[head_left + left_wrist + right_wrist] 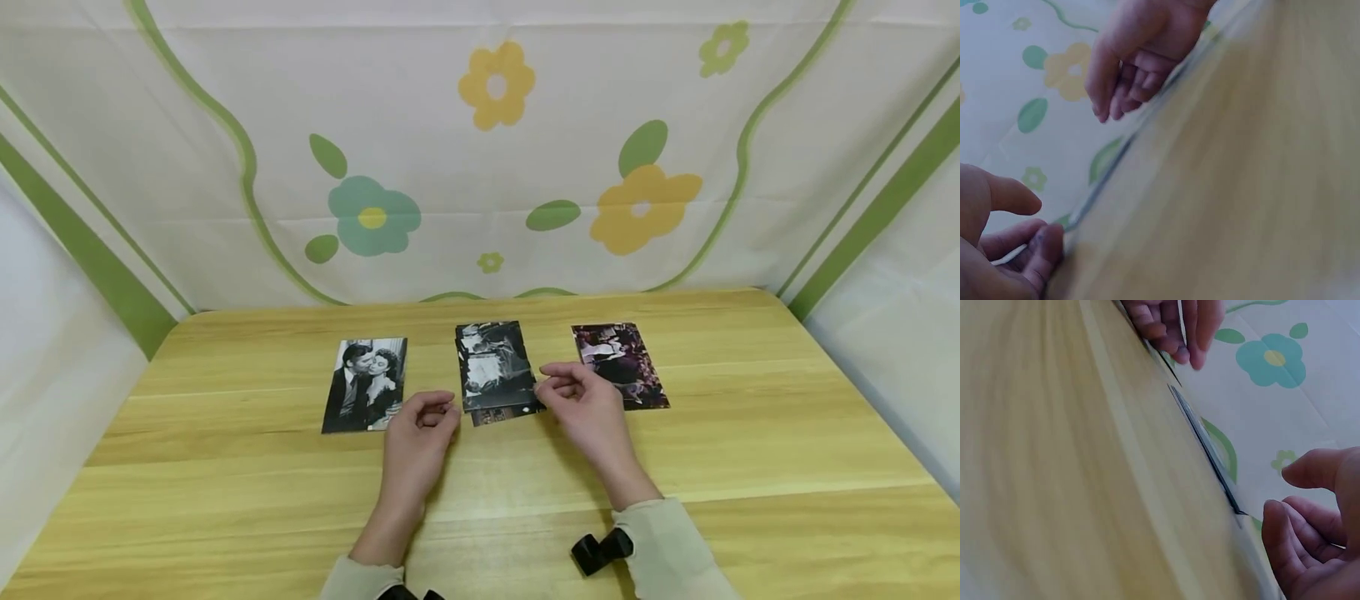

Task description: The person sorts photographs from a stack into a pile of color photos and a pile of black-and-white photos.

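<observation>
Three lots of photo prints lie on the wooden table. A black-and-white photo of a couple (362,379) is on the left. The middle stack of photos (495,367) has a dark black-and-white picture on top, and another print (498,415) sticks out below it. On the right lies a colourful photo (615,354), partly behind my right hand (588,417). That hand's fingertips are at the middle stack's lower right corner, loosely curled, thumb apart. My left hand (420,442) is between the couple photo and the stack, gripping nothing, fingers loosely bent in the left wrist view.
A white cloth (420,100) with flowers and green bands hangs behind the table (225,483) and at its sides. Black straps (600,550) sit at both wrists, beside pale sleeves (675,542).
</observation>
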`<act>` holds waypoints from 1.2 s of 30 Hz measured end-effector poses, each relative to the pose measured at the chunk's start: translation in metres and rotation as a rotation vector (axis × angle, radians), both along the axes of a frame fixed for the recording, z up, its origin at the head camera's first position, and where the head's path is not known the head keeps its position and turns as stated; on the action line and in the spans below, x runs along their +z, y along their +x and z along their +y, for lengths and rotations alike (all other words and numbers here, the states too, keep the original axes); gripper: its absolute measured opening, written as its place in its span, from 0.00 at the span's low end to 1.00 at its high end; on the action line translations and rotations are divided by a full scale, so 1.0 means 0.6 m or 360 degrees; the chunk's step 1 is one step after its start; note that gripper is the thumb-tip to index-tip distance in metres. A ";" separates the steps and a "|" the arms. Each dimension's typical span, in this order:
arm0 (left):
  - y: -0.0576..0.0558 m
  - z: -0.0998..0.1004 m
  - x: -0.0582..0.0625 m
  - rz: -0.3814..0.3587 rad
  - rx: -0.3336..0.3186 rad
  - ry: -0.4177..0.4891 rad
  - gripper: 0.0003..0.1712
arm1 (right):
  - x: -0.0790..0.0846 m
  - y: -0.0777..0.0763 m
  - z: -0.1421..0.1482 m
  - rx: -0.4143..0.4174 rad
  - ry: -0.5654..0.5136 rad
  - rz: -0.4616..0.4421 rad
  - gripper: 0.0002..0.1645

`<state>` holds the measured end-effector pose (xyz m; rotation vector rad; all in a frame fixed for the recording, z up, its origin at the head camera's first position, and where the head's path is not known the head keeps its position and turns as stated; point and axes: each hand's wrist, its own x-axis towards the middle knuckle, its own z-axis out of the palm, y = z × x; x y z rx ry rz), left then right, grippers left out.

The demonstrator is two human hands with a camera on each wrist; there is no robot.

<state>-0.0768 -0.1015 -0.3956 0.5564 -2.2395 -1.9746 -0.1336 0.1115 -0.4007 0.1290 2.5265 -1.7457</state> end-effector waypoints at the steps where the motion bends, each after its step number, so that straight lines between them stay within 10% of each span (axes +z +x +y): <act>1: 0.000 -0.001 -0.003 0.0014 -0.0003 -0.0018 0.14 | -0.002 0.001 -0.002 -0.0005 -0.0006 0.0008 0.16; 8: -0.001 -0.006 -0.011 0.0049 -0.0003 -0.0110 0.12 | -0.013 0.001 -0.010 -0.0038 -0.0004 0.0066 0.16; 27: -0.015 0.032 -0.008 0.0087 -0.0064 -0.0896 0.28 | -0.018 0.001 -0.034 0.0134 0.0577 0.0222 0.36; 36: -0.016 0.034 -0.010 0.0021 -0.0079 -0.0912 0.28 | -0.020 0.003 -0.037 0.0120 0.0620 0.0210 0.35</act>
